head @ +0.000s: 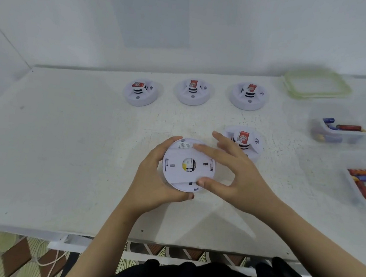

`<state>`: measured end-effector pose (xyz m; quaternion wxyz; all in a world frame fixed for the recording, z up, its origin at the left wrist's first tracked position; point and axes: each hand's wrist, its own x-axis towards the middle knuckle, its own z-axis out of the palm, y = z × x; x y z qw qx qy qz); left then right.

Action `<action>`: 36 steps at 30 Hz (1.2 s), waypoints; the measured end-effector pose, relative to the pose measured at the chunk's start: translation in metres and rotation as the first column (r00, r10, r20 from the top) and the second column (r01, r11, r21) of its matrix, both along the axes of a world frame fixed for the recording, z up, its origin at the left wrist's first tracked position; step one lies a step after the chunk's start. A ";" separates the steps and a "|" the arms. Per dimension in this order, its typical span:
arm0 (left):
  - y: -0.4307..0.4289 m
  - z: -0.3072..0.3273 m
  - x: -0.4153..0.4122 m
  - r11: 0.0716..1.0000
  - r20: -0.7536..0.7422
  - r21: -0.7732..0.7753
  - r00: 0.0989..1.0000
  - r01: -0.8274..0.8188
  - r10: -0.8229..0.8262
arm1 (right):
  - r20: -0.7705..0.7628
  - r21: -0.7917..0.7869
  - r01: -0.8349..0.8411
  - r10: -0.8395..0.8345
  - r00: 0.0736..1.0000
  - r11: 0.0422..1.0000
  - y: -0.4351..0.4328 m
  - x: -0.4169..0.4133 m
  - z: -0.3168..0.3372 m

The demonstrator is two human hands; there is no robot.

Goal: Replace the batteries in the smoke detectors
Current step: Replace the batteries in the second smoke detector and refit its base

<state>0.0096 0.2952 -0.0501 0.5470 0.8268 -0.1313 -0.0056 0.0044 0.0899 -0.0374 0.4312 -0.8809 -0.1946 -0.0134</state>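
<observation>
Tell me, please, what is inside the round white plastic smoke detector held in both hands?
Through the central hole of the round white plastic smoke detector, a yellow patch and white parts show. Its back plate covers everything else inside.

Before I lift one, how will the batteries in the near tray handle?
Batteries are smooth cylinders, so probably slippery and apt to roll once on the table. They look rigid. The clear tray seems light and may slide.
</observation>
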 end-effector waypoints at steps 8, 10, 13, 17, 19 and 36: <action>-0.002 0.006 0.002 0.998 -0.016 -0.057 0.999 0.030 -0.031 | -0.061 0.253 -0.011 0.027 0.998 0.967 0.001 -0.003 0.000; -0.002 0.007 0.003 0.997 -0.019 -0.057 0.999 0.043 -0.045 | -0.054 0.258 -0.013 0.028 0.998 0.966 0.000 -0.003 0.001; -0.004 0.009 0.003 0.994 -0.037 -0.081 0.996 0.080 -0.083 | -0.068 0.264 0.014 0.004 0.998 0.964 -0.003 0.000 0.004; -0.005 0.012 0.003 0.990 -0.048 -0.090 0.992 0.109 -0.114 | -0.071 0.220 -0.022 0.038 0.997 0.975 -0.008 0.001 0.011; -0.005 0.012 0.003 0.989 -0.051 -0.089 0.991 0.119 -0.124 | -0.126 0.223 -0.029 0.058 0.990 0.974 -0.011 0.002 0.012; -0.009 0.012 0.006 0.987 -0.043 -0.089 0.990 0.134 -0.138 | -0.101 0.174 -0.035 0.053 0.993 0.984 -0.007 0.005 0.008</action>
